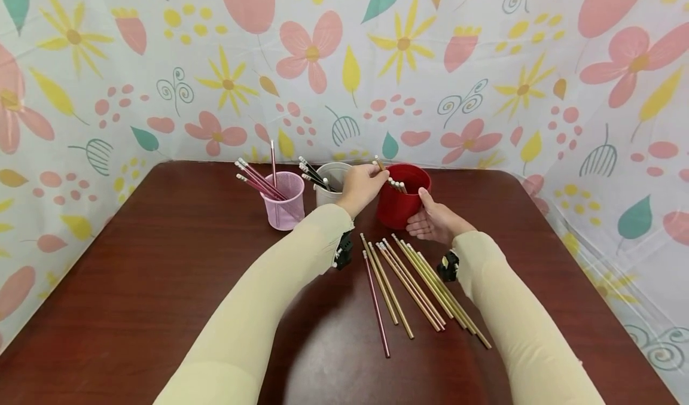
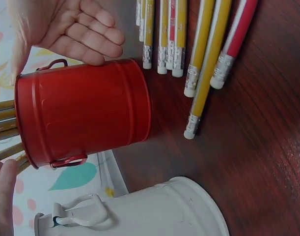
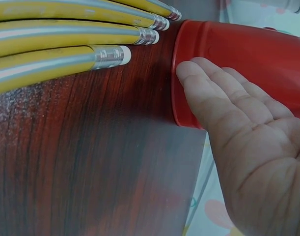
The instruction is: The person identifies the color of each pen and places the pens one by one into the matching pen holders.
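My left hand [image 1: 363,183] pinches a gold pencil [image 1: 380,164] by its eraser end at the left of the red cup's mouth. That metal cup [image 2: 86,108] stands upright and holds several gold pencils [image 1: 397,185]. My right hand [image 1: 437,221] rests against the cup's right side, its thumb near the rim and its fingers fairly straight along the wall. In front of the cup lie several gold pencils [image 1: 430,279], eraser ends toward the cup, and a dark red pencil [image 1: 377,306] at their left.
A white metal cup [image 1: 327,198] with several black pencils [image 1: 311,170] stands left of the red cup, partly behind my left hand. Farther left is a pink mesh cup [image 1: 285,204] with several dark red pencils [image 1: 258,179]. A patterned curtain [image 1: 344,76] hangs behind the brown table [image 1: 161,273].
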Motion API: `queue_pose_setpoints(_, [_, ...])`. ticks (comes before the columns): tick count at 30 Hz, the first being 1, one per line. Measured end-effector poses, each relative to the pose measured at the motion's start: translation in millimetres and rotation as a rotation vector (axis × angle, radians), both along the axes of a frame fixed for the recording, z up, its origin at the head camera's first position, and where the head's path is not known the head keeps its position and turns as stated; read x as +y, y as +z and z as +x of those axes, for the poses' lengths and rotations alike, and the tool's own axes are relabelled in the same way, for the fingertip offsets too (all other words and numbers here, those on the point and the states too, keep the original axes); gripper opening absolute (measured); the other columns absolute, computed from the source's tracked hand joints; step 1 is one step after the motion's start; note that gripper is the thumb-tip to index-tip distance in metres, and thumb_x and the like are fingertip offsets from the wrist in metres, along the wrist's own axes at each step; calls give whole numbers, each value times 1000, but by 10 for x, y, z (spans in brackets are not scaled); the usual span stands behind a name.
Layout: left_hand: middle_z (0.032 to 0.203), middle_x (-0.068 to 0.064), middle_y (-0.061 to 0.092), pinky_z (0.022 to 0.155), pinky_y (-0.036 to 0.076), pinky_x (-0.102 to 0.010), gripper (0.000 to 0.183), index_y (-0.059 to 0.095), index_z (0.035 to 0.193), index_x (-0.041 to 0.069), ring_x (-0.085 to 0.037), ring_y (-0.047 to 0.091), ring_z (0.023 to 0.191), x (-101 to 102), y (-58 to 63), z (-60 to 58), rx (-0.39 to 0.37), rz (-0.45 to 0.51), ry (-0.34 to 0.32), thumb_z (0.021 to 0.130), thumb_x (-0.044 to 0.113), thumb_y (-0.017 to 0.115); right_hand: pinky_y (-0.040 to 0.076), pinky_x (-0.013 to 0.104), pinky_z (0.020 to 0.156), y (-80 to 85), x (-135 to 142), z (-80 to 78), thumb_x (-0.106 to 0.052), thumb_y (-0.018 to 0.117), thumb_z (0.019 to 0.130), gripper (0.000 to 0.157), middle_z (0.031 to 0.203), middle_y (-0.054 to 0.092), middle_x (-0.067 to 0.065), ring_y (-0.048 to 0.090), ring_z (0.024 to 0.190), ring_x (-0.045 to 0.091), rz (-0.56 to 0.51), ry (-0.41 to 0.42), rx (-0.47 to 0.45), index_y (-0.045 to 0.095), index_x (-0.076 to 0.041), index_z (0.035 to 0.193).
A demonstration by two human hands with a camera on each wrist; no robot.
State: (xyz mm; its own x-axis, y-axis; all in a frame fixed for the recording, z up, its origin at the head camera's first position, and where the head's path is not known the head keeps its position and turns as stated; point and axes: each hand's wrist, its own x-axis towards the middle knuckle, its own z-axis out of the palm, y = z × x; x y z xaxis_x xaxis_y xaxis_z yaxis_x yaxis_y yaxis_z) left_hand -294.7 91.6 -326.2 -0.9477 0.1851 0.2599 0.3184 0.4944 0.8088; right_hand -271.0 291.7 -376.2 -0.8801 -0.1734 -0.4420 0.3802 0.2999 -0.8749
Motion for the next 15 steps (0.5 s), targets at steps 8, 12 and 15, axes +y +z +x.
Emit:
queue_pose_setpoints(8, [104,-6,71,80,50,-27,23,73,106,6,-19,63,98,-60,-25,5,-47,-23,-3,95,20,58,40,43,104,-25,-10,0,-67,12,94,98,136,43,35,60,108,31,1,4,-3,35,20,132])
queue_pose_setpoints(12, [98,-8,72,72,50,-21,23,73,106,5,-11,64,80,-94,-71,-6,-76,-71,-17,94,17,58,44,40,100,-16,-14,-1,-67,12,93,98,132,48,33,62,103,28,0,5,-4,37,20,130])
queue_pose_setpoints(15, [87,-14,72,60,52,-22,21,72,101,-1,-6,56,53,-125,-125,-12,-201,-157,-94,94,13,57,46,39,98,4,-11,-6,-67,12,93,98,130,51,32,62,102,27,4,7,8,37,20,130])
